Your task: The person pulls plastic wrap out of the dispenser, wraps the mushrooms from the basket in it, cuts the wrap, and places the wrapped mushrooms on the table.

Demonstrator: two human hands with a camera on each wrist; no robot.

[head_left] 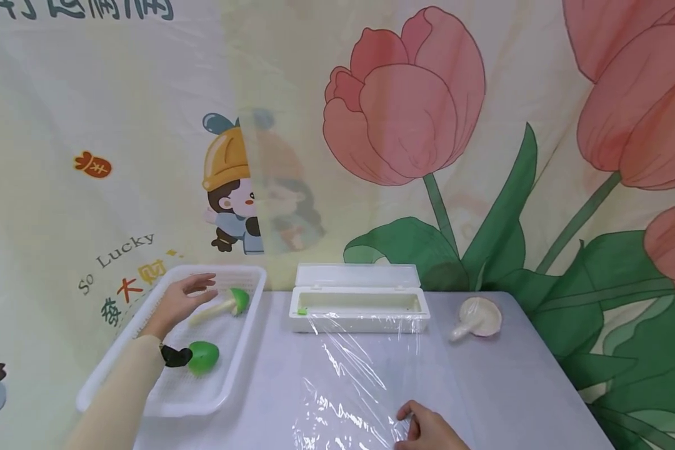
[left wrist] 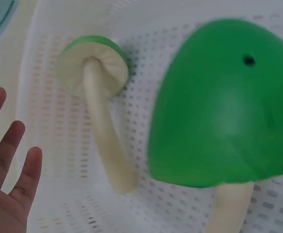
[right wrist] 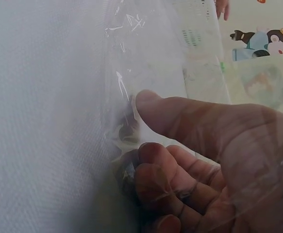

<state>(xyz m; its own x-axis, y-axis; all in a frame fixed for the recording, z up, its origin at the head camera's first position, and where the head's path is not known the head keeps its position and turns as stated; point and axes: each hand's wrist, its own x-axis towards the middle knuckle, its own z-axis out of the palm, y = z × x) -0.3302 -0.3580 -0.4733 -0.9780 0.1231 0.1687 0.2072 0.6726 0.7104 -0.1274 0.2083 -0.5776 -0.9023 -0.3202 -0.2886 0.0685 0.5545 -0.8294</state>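
My left hand (head_left: 184,303) is above the white basket (head_left: 242,369), fingers stretched out and holding nothing. Below it in the basket lie two toy mushrooms with pale stems. One green-capped mushroom (head_left: 239,301) is at the far end; the other mushroom (head_left: 204,357) is nearer, its green cap large in the left wrist view. My right hand (head_left: 432,431), at the table's near side, pinches the edge of a sheet of cling film (head_left: 365,381), which bunches at the fingertips in the right wrist view. The film runs back to a white dispenser box (head_left: 360,325) with its lid raised.
A pale mushroom (head_left: 480,317), which looks wrapped in film, lies on the right of the table (head_left: 512,375). A small green tab (head_left: 302,311) sits at the dispenser's left end. Behind the table hangs a printed cloth (head_left: 292,81) with tulips.
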